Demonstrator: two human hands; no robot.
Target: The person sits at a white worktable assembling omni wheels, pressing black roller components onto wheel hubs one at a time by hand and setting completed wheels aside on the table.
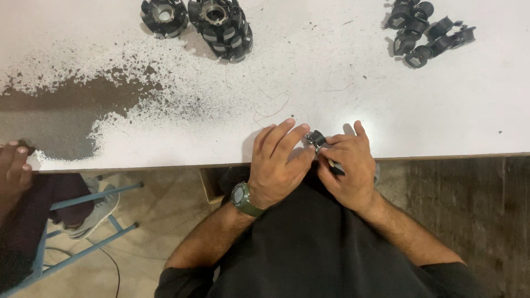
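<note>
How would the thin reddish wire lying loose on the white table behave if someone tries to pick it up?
The thin wire lies in loose curls, so it is probably floppy and would sag when lifted. It looks hair-fine, so likely very light and hard to pinch off the flat table. A push would probably only slide or bend it, not roll it.

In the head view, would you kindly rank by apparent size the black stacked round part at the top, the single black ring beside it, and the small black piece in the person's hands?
1. Black stacked round part.
2. Single black toothed ring, cut off by the frame's edge.
3. Small black piece, pinched between left hand and right hand; partly hidden, though nearer the camera.
</note>
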